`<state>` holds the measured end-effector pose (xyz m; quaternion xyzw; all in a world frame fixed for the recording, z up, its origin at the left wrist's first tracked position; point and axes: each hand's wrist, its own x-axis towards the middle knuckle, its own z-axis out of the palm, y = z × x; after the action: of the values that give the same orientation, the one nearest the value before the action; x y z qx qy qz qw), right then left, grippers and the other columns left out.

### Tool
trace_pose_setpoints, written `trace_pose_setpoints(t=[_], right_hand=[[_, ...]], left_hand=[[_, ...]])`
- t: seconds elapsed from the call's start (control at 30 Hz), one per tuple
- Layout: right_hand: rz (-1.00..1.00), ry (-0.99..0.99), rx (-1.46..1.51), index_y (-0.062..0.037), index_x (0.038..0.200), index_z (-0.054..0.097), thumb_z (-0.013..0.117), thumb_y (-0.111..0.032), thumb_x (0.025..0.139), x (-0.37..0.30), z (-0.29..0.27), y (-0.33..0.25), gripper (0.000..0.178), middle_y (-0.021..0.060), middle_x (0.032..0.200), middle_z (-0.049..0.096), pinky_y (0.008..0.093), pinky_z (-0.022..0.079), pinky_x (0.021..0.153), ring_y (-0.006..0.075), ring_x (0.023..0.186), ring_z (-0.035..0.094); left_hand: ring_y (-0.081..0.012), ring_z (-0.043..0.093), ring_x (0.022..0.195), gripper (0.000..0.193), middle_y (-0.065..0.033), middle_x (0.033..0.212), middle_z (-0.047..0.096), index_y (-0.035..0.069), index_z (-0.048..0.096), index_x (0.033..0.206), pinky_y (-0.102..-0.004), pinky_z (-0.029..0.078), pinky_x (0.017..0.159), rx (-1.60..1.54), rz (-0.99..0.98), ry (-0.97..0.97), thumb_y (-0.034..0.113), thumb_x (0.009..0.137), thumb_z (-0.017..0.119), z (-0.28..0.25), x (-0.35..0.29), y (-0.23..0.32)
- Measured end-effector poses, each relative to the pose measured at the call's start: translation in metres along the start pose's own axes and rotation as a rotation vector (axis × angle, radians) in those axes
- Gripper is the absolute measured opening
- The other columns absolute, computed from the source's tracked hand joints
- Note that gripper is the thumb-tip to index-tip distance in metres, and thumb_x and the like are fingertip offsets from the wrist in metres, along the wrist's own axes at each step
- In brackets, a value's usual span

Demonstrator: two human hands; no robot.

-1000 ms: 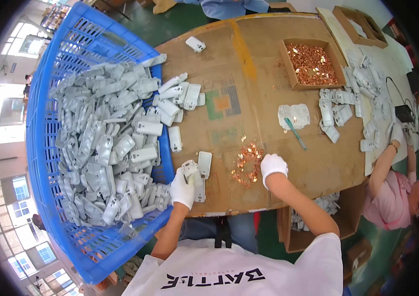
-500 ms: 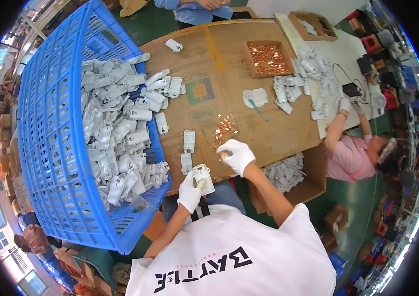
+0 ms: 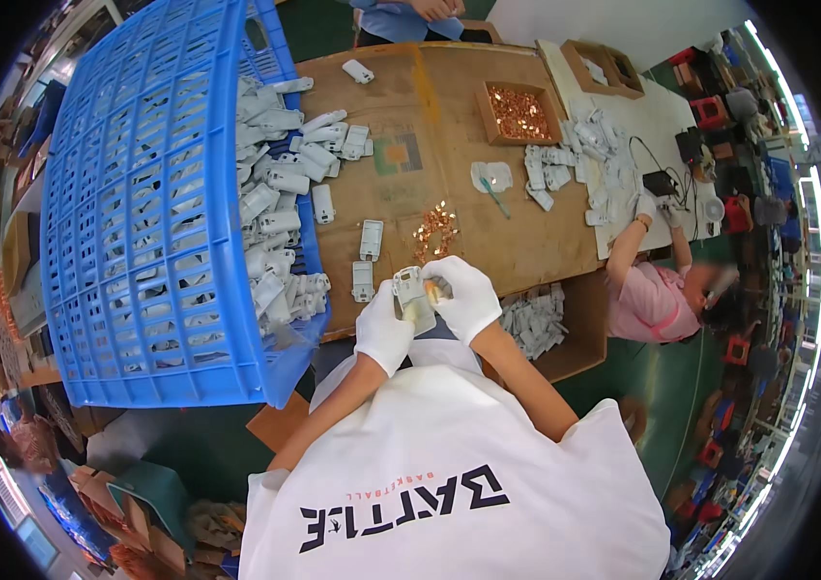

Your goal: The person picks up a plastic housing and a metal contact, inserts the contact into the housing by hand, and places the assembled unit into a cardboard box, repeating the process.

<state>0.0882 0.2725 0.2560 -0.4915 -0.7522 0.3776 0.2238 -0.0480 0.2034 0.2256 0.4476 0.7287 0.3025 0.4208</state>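
My left hand (image 3: pixel 384 331), in a white glove, grips a white plastic housing (image 3: pixel 410 286) at the table's near edge. Gloved too, my right hand (image 3: pixel 466 299) is at the housing's right side, its thumb and fingers pinched together. Whatever lies between those fingertips is too small to make out. Just beyond, a loose heap of small copper-coloured metal pieces (image 3: pixel 434 232) lies on the brown tabletop (image 3: pixel 372 106). Two more white housings lie to the left of it, one farther off (image 3: pixel 371 240) and one nearer (image 3: pixel 363 281).
A tilted blue plastic crate (image 3: pixel 149 222) full of white housings stands at the left. Farther back are a cardboard box of copper pieces (image 3: pixel 518 113) and a teal tool (image 3: pixel 497 199). A co-worker in pink (image 3: pixel 657 302) handles parts at the right; another person (image 3: pixel 408 19) sits opposite.
My right hand has come from beside the copper heap to the housing. My left hand has lifted the housing slightly forward and right. The view has shifted.
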Motion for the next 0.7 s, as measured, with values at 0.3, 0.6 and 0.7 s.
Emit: trace_pose_setpoints(t=[0.3, 0.6, 0.7], right_hand=[[-0.260, 0.016, -0.322, -0.0097, 0.090, 0.061, 0.064, -0.002, 0.073, 0.000, -0.001, -0.014, 0.018, 0.0082, 0.087, 0.056, 0.0392, 0.048, 0.073, 0.0298, 0.087, 0.057], [-0.127, -0.054, -0.234, -0.0086, 0.093, 0.061, 0.069, -0.008, 0.075, 0.003, -0.005, -0.008, 0.020, 0.0098, 0.093, 0.058, 0.0381, 0.050, 0.074, 0.0292, 0.086, 0.059], [0.120, -0.093, -0.083, -0.0057, 0.100, 0.062, 0.072, -0.014, 0.078, 0.001, -0.010, -0.016, 0.025, 0.0134, 0.097, 0.061, 0.0375, 0.051, 0.078, 0.0304, 0.092, 0.062]], left_hand=[[-0.0412, 0.061, 0.095, 0.028, -0.0213, 0.098, 0.064, 0.006, 0.051, 0.106, -0.0477, 0.048, 0.079, 0.054, 0.028, -0.075, 0.017, 0.083, 0.061, -0.010, -0.007, 0.027], [-0.0406, 0.061, 0.092, 0.025, -0.0212, 0.095, 0.063, 0.006, 0.052, 0.104, -0.0480, 0.048, 0.078, 0.100, 0.089, -0.115, 0.017, 0.083, 0.060, -0.020, -0.011, 0.029], [-0.0403, 0.060, 0.092, 0.024, -0.0196, 0.095, 0.063, 0.006, 0.053, 0.104, -0.0474, 0.048, 0.078, 0.129, 0.190, -0.151, 0.018, 0.084, 0.060, -0.029, -0.018, 0.026]])
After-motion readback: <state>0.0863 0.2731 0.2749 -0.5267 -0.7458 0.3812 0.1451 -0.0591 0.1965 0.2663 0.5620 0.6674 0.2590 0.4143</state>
